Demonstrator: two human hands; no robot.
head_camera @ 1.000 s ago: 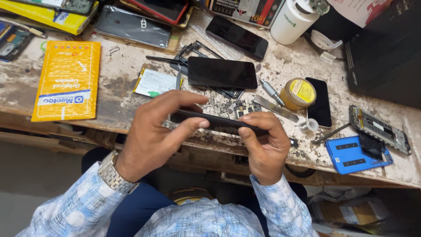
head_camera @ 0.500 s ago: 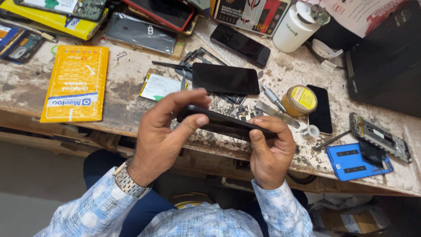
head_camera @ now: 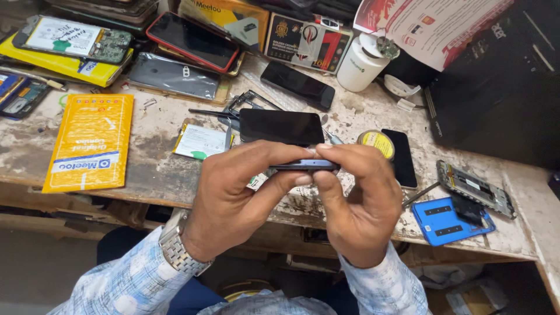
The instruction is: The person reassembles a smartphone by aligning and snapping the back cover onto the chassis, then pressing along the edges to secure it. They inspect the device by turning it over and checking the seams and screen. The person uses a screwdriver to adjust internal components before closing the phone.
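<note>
Head view, both hands clamped on dark phone (head_camera: 303, 165) seen edge-on, left hand (head_camera: 233, 198), right hand (head_camera: 359, 201), fingers hiding its ends

Yellow packet (head_camera: 88, 142), white bottle (head_camera: 361, 64)

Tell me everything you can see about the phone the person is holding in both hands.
The phone is a thin, dark slab seen edge-on, with a bluish-grey side rim; its face and back are hidden. It is held level above the near edge of the worn workbench, touching nothing else. The left hand pinches its left end between thumb and fingers, and the right hand clamps the right end, fingertips on top, thumb below.
</note>
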